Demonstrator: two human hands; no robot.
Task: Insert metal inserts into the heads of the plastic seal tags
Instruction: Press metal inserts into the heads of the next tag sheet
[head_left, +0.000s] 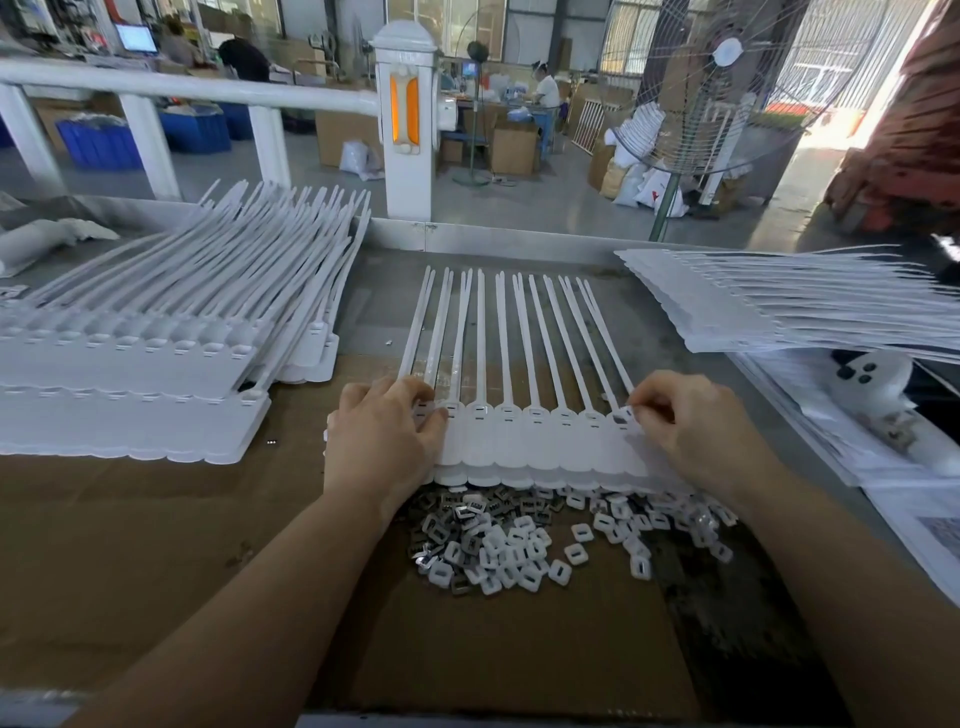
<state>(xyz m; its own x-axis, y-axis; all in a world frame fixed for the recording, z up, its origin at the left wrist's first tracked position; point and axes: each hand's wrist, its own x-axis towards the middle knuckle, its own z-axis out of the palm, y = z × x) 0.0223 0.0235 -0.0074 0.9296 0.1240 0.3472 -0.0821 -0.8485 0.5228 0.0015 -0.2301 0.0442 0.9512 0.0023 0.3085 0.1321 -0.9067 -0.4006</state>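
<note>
A person's left hand (382, 431) presses flat on a strip of white seal tags (540, 441) on the bench while the right hand (685, 421) pinches at the rightmost tag head, seemingly seating an insert; next likely comes another from the insert pile (540, 540) just below.

Head view looks down, close over bench (156, 545).

**No legible text**

Nothing readable anywhere. Printed sheets (919, 540) at right edge of bench carry print, too blurred to make out. White sack (655, 193) on floor by fan shows a red mark, not decipherable. Distant monitor (136, 37): unreadable.
</note>
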